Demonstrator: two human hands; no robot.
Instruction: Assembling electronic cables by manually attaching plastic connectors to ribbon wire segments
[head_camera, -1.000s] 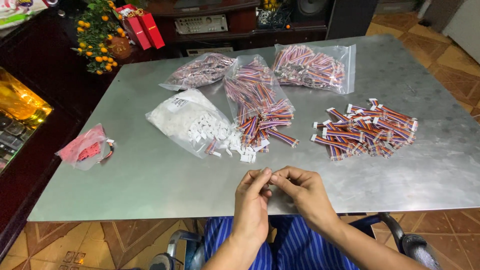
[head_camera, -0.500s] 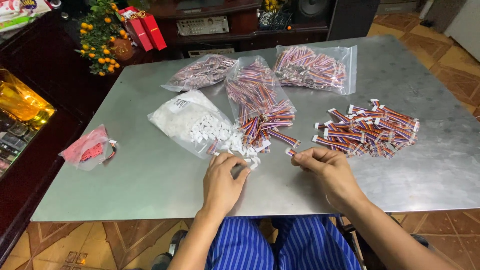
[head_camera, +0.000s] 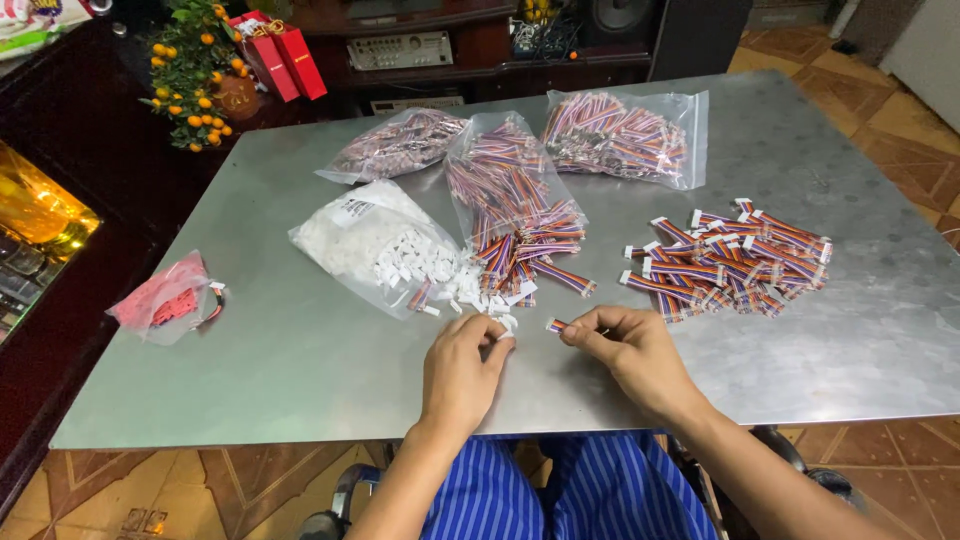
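Right hand (head_camera: 635, 350) pinching short striped ribbon cable (head_camera: 556, 325), long axis left-right, free end pointing left toward left hand (head_camera: 462, 365), fingertips closed on small white connector housing (head_camera: 507, 337) just beside spilled housings (head_camera: 470, 290), near edge of steel table (head_camera: 300, 370).

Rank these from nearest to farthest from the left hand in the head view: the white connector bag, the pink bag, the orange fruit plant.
1. White connector bag, just ahead of the left hand.
2. Pink bag, far left.
3. Orange fruit plant, beyond the table's back-left corner.
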